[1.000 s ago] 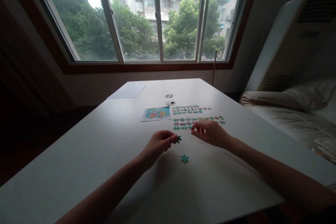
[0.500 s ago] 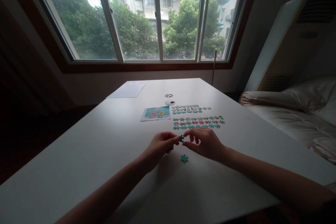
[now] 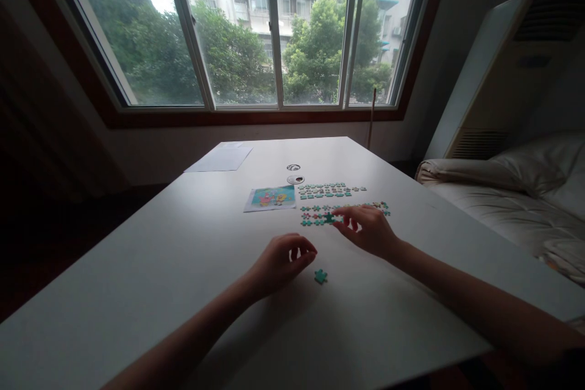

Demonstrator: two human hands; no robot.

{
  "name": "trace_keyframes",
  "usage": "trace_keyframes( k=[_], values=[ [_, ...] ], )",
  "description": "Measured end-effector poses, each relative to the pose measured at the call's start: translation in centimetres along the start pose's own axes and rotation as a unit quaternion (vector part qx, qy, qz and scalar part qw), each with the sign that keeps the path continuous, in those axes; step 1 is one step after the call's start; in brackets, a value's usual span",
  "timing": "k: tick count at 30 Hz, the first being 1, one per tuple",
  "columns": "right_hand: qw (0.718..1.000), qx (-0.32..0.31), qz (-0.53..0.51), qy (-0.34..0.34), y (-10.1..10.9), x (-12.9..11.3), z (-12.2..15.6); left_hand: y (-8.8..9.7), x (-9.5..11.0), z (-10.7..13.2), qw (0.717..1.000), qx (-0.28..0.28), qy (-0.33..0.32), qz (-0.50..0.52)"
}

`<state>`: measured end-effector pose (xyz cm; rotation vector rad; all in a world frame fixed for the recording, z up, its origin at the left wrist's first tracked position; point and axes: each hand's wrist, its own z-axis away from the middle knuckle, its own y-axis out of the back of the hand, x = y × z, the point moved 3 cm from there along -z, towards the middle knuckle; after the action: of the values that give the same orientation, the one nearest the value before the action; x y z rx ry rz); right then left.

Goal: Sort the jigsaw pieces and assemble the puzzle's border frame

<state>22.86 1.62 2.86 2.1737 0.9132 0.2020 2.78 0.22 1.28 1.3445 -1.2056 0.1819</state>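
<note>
My right hand (image 3: 365, 228) pinches a dark green jigsaw piece (image 3: 329, 218) by its right side, between thumb and fingertips. That piece is in front of the nearer rows of jigsaw pieces (image 3: 313, 208) and partly covers them. My left hand (image 3: 282, 259) is over the table, fingers curled, thumb and index tips together; I see nothing between them. A loose teal jigsaw piece (image 3: 320, 276) lies just beyond and below its fingertips. Farther back is another group of rows of jigsaw pieces (image 3: 329, 191).
A picture card (image 3: 274, 198) with cartoon figures lies left of the rows on the white table (image 3: 159, 256). Two round flat items (image 3: 295, 180) sit behind it. White paper (image 3: 219, 157) rests at the far left edge. A sofa (image 3: 493, 189) stands to the right.
The dark green jigsaw piece passed from my left hand to my right. My right hand carried it forward and slightly right to the rows; my left dipped slightly.
</note>
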Motion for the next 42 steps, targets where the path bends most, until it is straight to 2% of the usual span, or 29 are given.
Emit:
trace_keyframes(
  k=[3,5,9,15,24,28,33,37,42],
  values=[
    [1.000,-0.005,0.013,-0.019,-0.3,0.9,0.1,-1.0,0.5,0.6,0.995,-0.065,-0.065,-0.049],
    [1.000,-0.009,0.016,-0.024,-0.4,1.1,0.1,-1.3,0.7,0.9,0.989,-0.083,-0.085,-0.085],
    [1.000,0.001,0.014,-0.018,-0.3,1.0,0.0,-1.3,0.6,0.9,0.982,-0.090,-0.083,-0.145],
    [1.000,0.014,0.008,-0.010,0.0,0.9,-0.1,-1.2,0.6,0.8,0.977,-0.109,-0.078,-0.165],
    [1.000,0.003,0.013,-0.006,0.1,0.7,-0.1,-1.3,0.8,1.0,0.974,-0.114,-0.074,-0.182],
    [0.999,-0.027,0.026,-0.021,0.1,1.2,-0.1,-1.5,0.8,0.9,0.973,-0.123,-0.081,-0.178],
    [0.989,-0.091,0.065,-0.099,0.1,4.1,-1.0,-1.3,0.1,1.1,0.978,-0.128,-0.076,-0.144],
    [0.974,-0.121,0.107,-0.158,-0.7,8.2,-2.4,-0.2,-0.6,1.3,0.981,-0.133,-0.074,-0.124],
    [0.941,-0.209,0.146,-0.225,-2.2,12.9,-2.8,0.4,-0.7,1.3,0.979,-0.135,-0.082,-0.132]
  ],
)
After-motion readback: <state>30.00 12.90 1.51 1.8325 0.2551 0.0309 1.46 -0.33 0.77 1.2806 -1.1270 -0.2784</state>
